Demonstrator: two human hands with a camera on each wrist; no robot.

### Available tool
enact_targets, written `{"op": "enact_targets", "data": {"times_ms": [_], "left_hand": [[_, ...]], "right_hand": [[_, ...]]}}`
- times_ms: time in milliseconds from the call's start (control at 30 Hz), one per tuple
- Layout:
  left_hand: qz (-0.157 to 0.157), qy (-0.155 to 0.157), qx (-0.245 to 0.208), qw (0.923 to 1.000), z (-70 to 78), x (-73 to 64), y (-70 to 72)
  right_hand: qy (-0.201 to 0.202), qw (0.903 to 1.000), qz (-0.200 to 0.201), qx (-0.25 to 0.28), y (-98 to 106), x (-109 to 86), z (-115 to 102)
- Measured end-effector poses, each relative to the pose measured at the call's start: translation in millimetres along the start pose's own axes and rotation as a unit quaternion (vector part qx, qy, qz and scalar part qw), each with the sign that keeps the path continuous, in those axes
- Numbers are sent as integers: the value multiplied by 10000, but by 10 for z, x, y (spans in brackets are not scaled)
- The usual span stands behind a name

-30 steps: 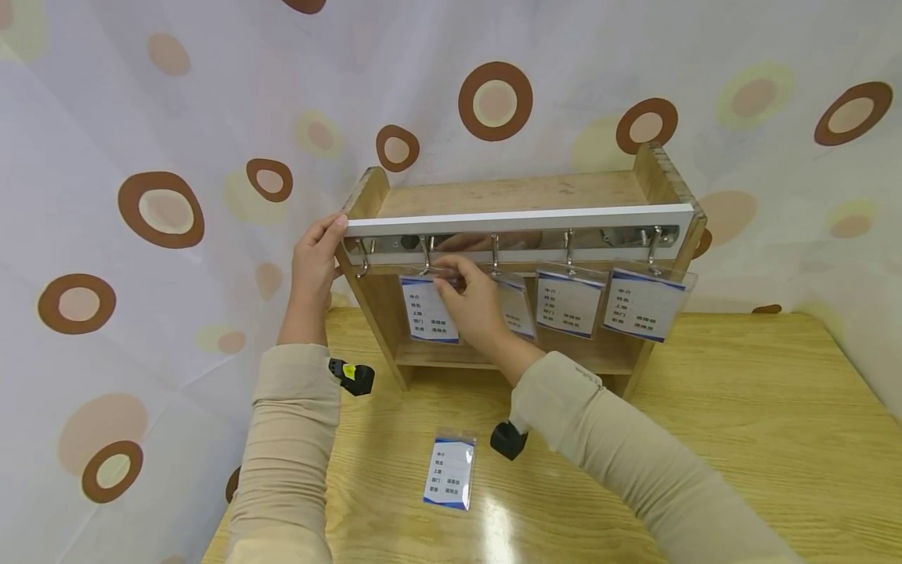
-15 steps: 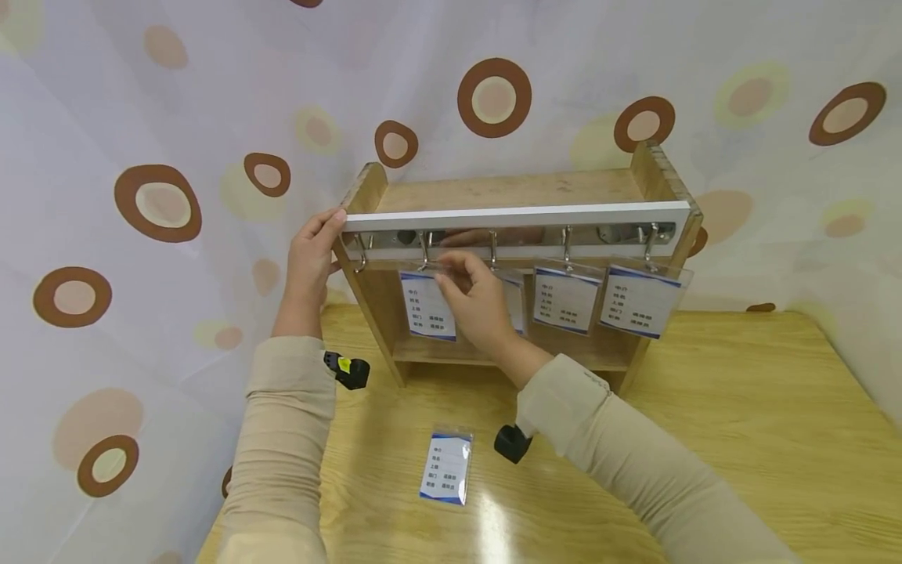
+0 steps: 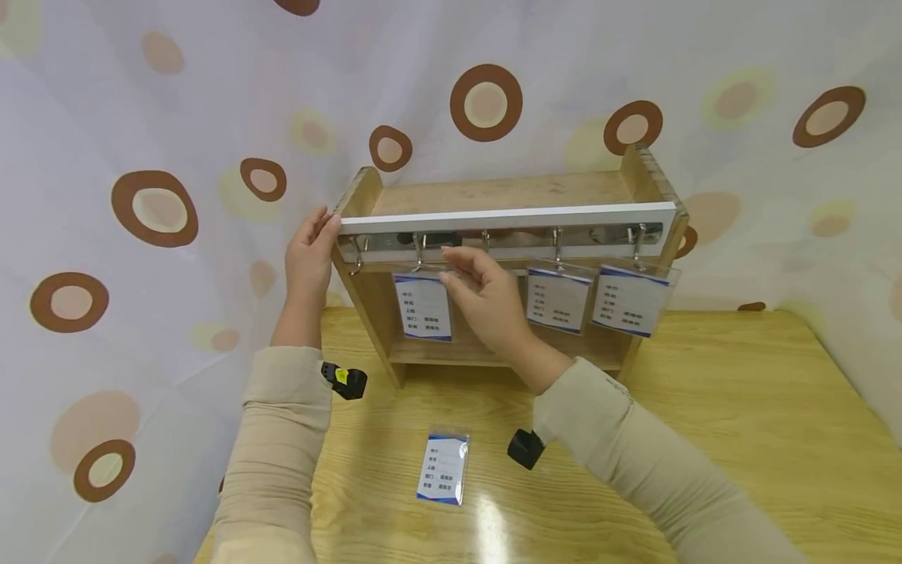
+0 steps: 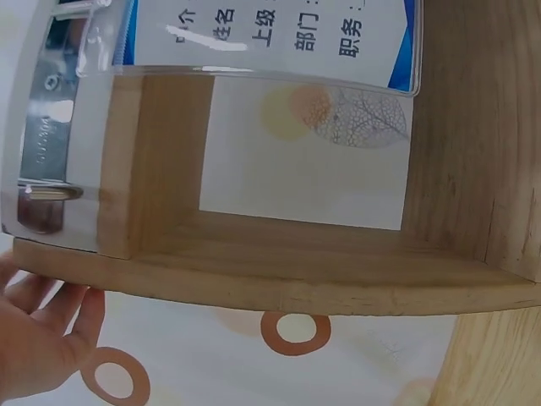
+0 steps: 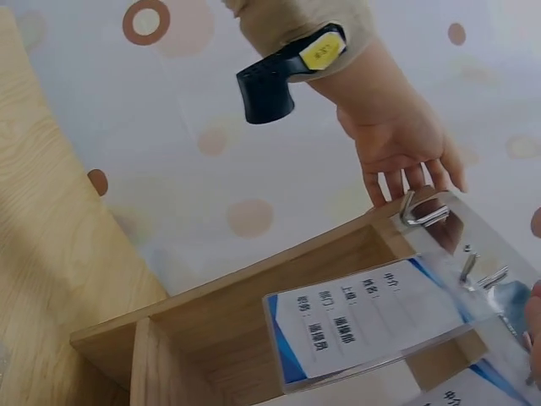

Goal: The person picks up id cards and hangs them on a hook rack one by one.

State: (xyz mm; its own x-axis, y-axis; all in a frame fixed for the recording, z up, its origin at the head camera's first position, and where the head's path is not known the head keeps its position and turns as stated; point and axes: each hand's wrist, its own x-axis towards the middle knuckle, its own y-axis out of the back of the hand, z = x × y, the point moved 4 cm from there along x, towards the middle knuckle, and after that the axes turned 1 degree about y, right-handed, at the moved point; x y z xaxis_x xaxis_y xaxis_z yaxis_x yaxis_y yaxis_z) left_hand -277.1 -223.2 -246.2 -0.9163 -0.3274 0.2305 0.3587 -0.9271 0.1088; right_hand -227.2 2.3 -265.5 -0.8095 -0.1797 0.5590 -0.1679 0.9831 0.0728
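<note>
My left hand [image 3: 310, 258] grips the upper left corner of a wooden shelf [image 3: 493, 192], thumb at the front. In the left wrist view its fingers [image 4: 63, 313] lie along the side panel. My right hand [image 3: 493, 305] is by the second hook [image 3: 418, 249] from the left, thumb and index finger apart with nothing visible between them. The thumb tip is close to a badge [image 3: 423, 309] hanging there; I cannot tell whether they touch. Two more badges, a middle one [image 3: 558, 301] and a rightmost one [image 3: 630, 301], hang on the right-hand hooks. My hand hides the area below the middle hook.
A metal hook rail [image 3: 535, 236] on a white board spans the shelf front; its leftmost hook [image 3: 356, 257] is bare. One loose badge [image 3: 442, 468] lies on the wooden table [image 3: 740, 407] in front. A patterned cloth [image 3: 550, 70] hangs behind and at the left.
My right thumb and index finger have spread and drawn away from the second hook's badge, the hand shifting slightly right. It now covers the badge below the middle hook. My left hand stays at the corner.
</note>
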Motion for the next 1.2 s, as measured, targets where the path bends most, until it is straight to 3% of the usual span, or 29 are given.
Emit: {"op": "enact_targets", "data": {"times_ms": [233, 367, 667, 867, 1200], "left_hand": [[7, 117, 140, 9998, 27, -191, 89], [43, 190, 491, 9986, -23, -323, 153], [-229, 420, 1197, 9917, -251, -610, 225], [-517, 441, 1378, 9881, -418, -736, 257], [-1114, 779, 1610, 9776, -793, -931, 204]], "right_hand": [[275, 9994, -103, 166, 190, -67, -53], [322, 9994, -120, 92, 342, -132, -110], [764, 9955, 409, -391, 777, -244, -236], [980, 9893, 752, -778, 1047, -292, -297], [1099, 9764, 1109, -1490, 1415, -370, -353]]}}
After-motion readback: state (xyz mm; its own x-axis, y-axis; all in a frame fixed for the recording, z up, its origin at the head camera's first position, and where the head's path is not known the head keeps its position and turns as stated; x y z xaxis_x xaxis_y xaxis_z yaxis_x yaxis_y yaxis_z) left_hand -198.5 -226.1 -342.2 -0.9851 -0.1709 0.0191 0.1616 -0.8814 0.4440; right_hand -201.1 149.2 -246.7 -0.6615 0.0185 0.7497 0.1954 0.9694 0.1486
